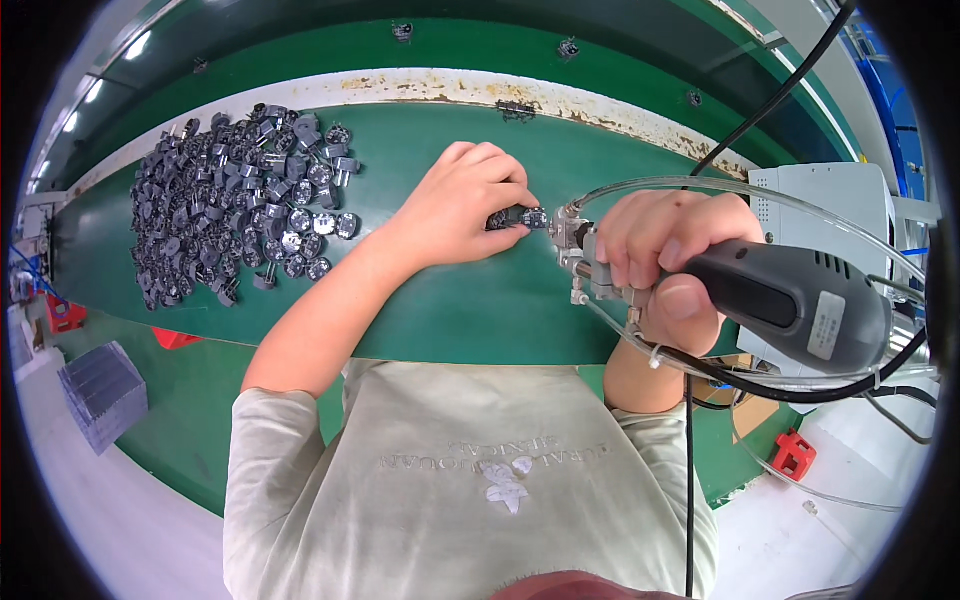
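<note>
My left hand [462, 207] is closed around a small dark plug part [538, 217], pinched between thumb and fingers on the green table. Most of that part is hidden by the fingers; a bit of circuit board shows at its end. Wrapped around a grey and black electric screwdriver [790, 305] is my right hand [680, 250]. The screwdriver lies nearly level, its metal nose [572, 236] pointing left, close to the plug part. Whether the tip touches the part I cannot tell. A clear hose [745, 184] runs into the nose.
A heap of dark plug parts [235, 205] covers the table's left side. Beyond the rusty white rail [420, 86], a green belt [480, 50] carries several scattered parts. A pale machine box [830, 200] stands at the right. Black cable [775, 97] hangs there. Red bins [793, 455] sit below.
</note>
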Available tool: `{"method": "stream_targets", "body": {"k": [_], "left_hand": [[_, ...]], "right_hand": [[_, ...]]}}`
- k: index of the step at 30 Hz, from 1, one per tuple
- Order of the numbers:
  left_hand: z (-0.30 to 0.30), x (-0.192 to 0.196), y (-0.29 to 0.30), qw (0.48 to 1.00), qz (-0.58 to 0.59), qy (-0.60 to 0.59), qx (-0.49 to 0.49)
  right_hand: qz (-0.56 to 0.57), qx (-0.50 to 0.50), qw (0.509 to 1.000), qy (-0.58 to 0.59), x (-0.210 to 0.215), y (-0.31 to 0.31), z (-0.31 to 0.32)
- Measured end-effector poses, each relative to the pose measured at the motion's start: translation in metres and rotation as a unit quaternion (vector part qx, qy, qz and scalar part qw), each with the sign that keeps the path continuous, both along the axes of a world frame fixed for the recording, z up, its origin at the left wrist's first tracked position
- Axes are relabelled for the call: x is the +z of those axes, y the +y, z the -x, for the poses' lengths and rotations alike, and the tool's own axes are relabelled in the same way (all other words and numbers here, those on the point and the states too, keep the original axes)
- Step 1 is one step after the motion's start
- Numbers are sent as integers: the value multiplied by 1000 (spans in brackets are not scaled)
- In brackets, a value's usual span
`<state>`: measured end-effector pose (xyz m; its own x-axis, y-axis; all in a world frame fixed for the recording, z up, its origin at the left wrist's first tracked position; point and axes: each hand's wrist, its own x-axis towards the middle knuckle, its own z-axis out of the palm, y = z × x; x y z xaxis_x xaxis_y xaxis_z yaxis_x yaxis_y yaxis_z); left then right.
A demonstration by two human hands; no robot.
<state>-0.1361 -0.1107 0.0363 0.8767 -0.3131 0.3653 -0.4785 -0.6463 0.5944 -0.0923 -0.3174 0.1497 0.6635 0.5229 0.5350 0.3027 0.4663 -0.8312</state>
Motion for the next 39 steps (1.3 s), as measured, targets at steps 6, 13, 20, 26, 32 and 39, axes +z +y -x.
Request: {"method": "stream_targets", "body": {"k": [6, 13, 20, 26, 32, 39], "left_hand": [[-1, -1, 1, 1000, -2, -5, -3], [0, 3, 3, 1000, -5, 3, -15], [-3, 13, 0, 994, 79, -72, -28], [8, 85, 21, 975, 95, -193, 47], [-80, 227, 87, 883, -84, -388, 252], [-125, 247, 170, 827, -134, -371, 400]], "right_hand": [[4, -12, 1000, -14, 0, 0, -3], [-63, -15, 998, 11, -4, -3, -6], [-86, -67, 994, 25, -11, -5, -10], [-77, -79, 993, 31, -21, 3, -9], [-25, -176, 983, 50, -33, -9, -12], [-32, -132, 990, 26, -29, -2, -16]]}}
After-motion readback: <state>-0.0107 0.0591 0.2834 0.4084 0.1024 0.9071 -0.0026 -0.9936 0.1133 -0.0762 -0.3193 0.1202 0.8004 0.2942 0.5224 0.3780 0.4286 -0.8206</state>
